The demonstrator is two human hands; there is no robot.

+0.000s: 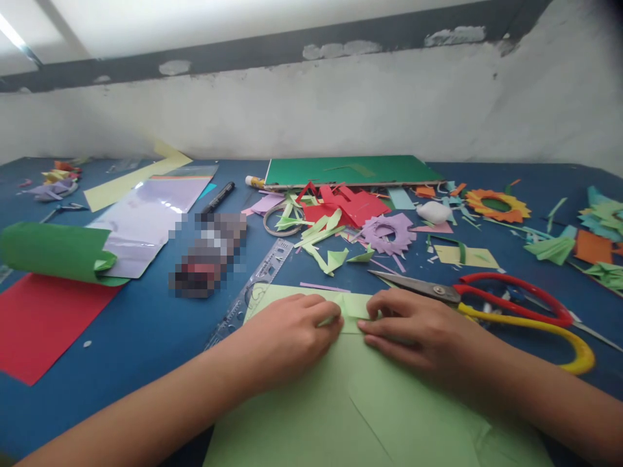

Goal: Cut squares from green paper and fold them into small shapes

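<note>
A light green sheet of paper [341, 415] lies in front of me, with a small folded piece of the same green [352, 314] at its far edge. My left hand [302, 332] is closed, its thumb and fingertips pinching the left end of that folded piece. At the right end, my right hand [418, 329] presses and pinches it with bent fingers. The fingers partly hide both ends. Scissors [438, 290] with one red and one yellow handle lie just beyond my right hand. A clear ruler [253, 292] rests beyond my left hand, partly by the paper's corner.
Paper scraps, a red cut piece [348, 206], a purple paper ring [388, 235] and an orange paper ring [497, 205] lie beyond. A green board [345, 170] is near the wall. Leftward are a black marker [217, 198], rolled green paper [56, 253] and red paper [53, 324].
</note>
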